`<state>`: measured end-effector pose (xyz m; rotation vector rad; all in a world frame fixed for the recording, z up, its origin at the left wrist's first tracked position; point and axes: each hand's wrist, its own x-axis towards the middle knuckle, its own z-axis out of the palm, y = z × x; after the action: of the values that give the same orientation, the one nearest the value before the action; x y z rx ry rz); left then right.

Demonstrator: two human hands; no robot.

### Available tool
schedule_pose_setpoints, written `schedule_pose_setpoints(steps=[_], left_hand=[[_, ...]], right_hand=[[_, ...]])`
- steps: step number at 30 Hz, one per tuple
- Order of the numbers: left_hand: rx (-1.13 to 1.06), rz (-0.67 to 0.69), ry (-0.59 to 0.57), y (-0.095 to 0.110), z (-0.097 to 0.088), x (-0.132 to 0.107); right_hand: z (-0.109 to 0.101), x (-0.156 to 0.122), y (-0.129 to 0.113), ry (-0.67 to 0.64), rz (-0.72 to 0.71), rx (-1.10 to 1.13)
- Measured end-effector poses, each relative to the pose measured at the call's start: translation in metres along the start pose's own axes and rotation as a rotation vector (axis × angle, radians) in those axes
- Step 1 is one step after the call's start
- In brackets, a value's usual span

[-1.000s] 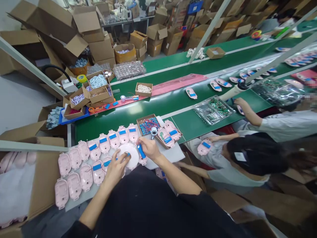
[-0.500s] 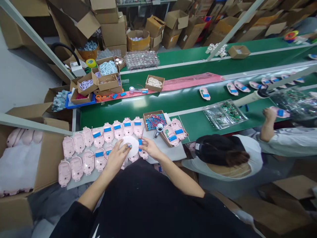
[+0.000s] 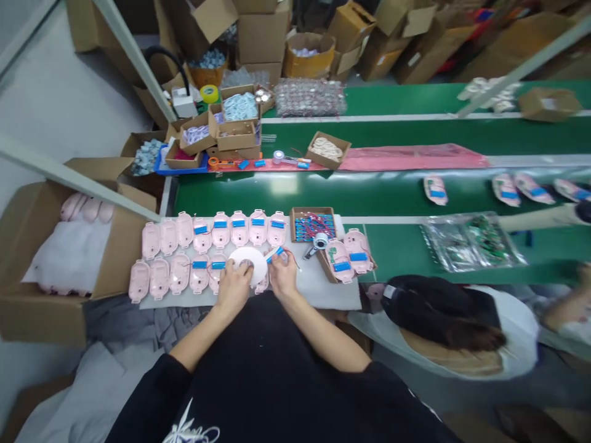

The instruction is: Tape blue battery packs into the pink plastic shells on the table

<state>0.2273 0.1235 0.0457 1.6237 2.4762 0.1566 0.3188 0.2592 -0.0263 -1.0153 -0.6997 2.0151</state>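
At the near edge of the bench (image 3: 392, 251), on a white sheet (image 3: 318, 292), the person's left hand (image 3: 234, 284) lies over a white roll (image 3: 256, 257). Its fingers bend at the hole in the middle; how firm this grip is, one cannot tell. The right hand (image 3: 284, 274) has its grip closed, thumb and fingertips pinching a blue battery (image 3: 279, 251) just beside the roll's right rim, a thin wire trailing near the fingers.

Left of the hands, pink shells (image 3: 159, 278) lie open side up in two rows, several with blue batteries inside. Beyond the right hand is a box (image 3: 292, 224) of batteries with red wires; near its front corner stands a round-headed tool (image 3: 320, 240). Just right of that, two shells with batteries rest on another box (image 3: 329, 269).
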Motion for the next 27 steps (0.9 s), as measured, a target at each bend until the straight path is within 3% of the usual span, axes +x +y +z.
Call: schedule_pose_setpoints(steps=[2, 4, 7, 9, 12, 16, 20, 23, 27], left_hand=[[-0.037, 0.008, -0.029, -0.008, -0.004, -0.012], [-0.071, -0.033, -0.020, -0.029, -0.008, -0.034], [-0.063, -0.326, 0.080, -0.082, -0.007, -0.083], [-0.043, -0.555, 0.140, -0.121, 0.001, -0.123], [-0.058, -0.732, 0.146, -0.173, 0.022, -0.179], [-0.114, -0.789, 0.098, -0.227, 0.047, -0.232], [-0.159, -0.785, 0.077, -0.279, 0.057, -0.268], [-0.172, -0.775, 0.092, -0.314, 0.060, -0.291], [-0.199, -0.748, 0.088, -0.346, 0.064, -0.313]], right_hand=[[0.009, 0.025, -0.007, 0.006, -0.043, -0.004], [0.021, 0.051, -0.007, -0.006, -0.134, -0.032], [0.039, 0.066, 0.019, -0.154, -0.134, -0.169], [0.047, 0.055, 0.055, -0.333, -0.065, -0.318], [0.057, 0.020, 0.123, -0.602, -0.067, -0.607], [0.086, -0.025, 0.214, -0.925, -0.139, -1.042], [0.137, -0.045, 0.284, -1.230, -0.120, -1.444], [0.177, -0.039, 0.316, -1.210, -0.103, -1.791], [0.211, -0.022, 0.333, -1.110, -0.111, -2.113]])
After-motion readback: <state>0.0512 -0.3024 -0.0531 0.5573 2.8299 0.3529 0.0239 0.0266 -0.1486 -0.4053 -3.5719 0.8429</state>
